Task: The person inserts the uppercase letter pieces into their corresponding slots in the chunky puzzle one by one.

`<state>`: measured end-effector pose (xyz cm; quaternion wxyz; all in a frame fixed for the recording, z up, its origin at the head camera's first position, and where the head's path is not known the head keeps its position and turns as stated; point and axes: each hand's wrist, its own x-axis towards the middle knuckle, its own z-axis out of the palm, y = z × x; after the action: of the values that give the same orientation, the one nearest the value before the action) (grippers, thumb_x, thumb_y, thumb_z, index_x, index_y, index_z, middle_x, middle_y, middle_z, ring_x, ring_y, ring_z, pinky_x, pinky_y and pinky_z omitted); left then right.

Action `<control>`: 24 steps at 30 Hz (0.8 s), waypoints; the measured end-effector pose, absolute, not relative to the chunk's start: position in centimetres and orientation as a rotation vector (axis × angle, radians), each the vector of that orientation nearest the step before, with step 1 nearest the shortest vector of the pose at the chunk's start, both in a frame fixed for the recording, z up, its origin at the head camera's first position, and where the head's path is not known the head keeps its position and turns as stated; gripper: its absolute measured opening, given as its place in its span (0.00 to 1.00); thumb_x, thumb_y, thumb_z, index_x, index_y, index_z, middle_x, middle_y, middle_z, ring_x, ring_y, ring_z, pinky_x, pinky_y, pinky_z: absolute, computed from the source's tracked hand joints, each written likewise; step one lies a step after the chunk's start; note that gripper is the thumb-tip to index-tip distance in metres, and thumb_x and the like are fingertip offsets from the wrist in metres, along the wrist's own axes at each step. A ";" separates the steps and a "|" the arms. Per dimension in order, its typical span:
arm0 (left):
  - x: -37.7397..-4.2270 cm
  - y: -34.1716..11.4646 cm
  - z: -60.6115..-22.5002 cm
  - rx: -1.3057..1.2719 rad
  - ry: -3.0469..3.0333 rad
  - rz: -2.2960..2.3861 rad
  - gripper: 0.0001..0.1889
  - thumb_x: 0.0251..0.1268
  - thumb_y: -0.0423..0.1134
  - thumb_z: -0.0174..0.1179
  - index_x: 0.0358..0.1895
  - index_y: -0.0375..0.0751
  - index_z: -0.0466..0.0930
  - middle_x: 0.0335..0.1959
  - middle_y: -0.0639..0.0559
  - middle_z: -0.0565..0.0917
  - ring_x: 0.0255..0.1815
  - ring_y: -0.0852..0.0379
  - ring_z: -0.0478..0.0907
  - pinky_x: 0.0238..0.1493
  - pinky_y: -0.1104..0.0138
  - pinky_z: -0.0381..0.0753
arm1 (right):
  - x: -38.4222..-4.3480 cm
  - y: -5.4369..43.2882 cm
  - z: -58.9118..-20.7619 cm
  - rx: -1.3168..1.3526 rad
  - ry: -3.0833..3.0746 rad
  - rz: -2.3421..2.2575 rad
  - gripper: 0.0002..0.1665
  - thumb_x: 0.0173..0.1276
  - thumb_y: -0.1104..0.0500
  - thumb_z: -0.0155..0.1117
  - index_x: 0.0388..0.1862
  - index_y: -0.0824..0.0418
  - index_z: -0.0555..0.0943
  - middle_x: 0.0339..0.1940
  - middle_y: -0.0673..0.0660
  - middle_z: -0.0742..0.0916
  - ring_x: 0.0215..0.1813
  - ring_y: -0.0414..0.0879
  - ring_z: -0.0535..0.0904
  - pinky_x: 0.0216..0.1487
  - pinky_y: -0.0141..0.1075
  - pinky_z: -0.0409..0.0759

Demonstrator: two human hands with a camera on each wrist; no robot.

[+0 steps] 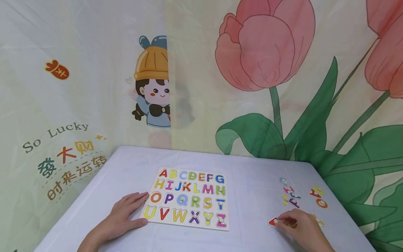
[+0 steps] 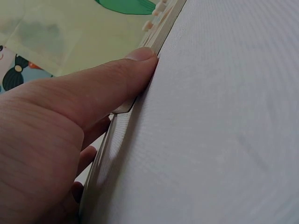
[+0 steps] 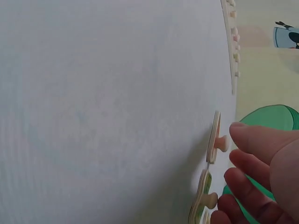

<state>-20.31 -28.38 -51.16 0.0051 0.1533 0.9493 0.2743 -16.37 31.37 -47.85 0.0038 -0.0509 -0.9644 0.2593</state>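
Note:
A pale alphabet puzzle board (image 1: 185,224) lies on the table, with knobbed letters on its right side and flat coloured letter shapes toward its left. My left hand (image 1: 121,213) rests at the board's left edge, its fingers extended; the left wrist view shows the thumb (image 2: 126,74) against the board's side. At the right, my right hand (image 1: 303,227) is beside a red letter piece (image 1: 271,222) lying on the table. In the right wrist view its fingers are loosely bent, and a gap separates the thumb from the piece's knob (image 3: 222,143). A second, greenish piece (image 3: 201,193) lies beneath the fingers.
Several loose letters lie beyond my right hand, among them a purple P (image 1: 294,203), an orange O (image 1: 322,203) and a red A (image 1: 315,193). A yellow piece (image 1: 318,219) lies partly behind the hand. Printed curtains (image 1: 195,77) hang behind the white-covered table (image 1: 252,196).

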 end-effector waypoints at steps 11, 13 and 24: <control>-20.2 -28.3 -50.9 0.458 2.967 0.852 0.48 0.58 0.71 0.70 0.80 0.53 0.71 0.80 0.50 0.70 0.81 0.38 0.58 0.72 0.32 0.58 | -17.1 30.7 -48.5 -0.226 -3.048 0.746 0.14 0.58 0.49 0.86 0.36 0.55 0.92 0.28 0.46 0.85 0.37 0.45 0.76 0.39 0.38 0.78; -20.3 -28.3 -50.9 0.461 2.970 0.847 0.48 0.58 0.71 0.70 0.80 0.53 0.71 0.80 0.50 0.70 0.81 0.37 0.58 0.72 0.31 0.59 | -17.2 30.7 -48.5 -0.231 -3.053 0.751 0.14 0.58 0.50 0.86 0.36 0.55 0.92 0.28 0.46 0.85 0.37 0.45 0.76 0.38 0.38 0.78; -20.2 -28.2 -50.9 0.488 2.987 0.858 0.48 0.58 0.70 0.71 0.80 0.51 0.72 0.79 0.48 0.72 0.80 0.37 0.60 0.71 0.33 0.57 | -17.5 30.0 -47.6 -0.078 -3.038 0.805 0.09 0.59 0.53 0.85 0.36 0.51 0.92 0.30 0.44 0.85 0.36 0.42 0.76 0.37 0.31 0.79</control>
<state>-20.19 -28.21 -50.90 -0.0024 0.1551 0.9495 0.2728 -17.54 30.03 -47.60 -0.0009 -0.0247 -0.9663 0.2561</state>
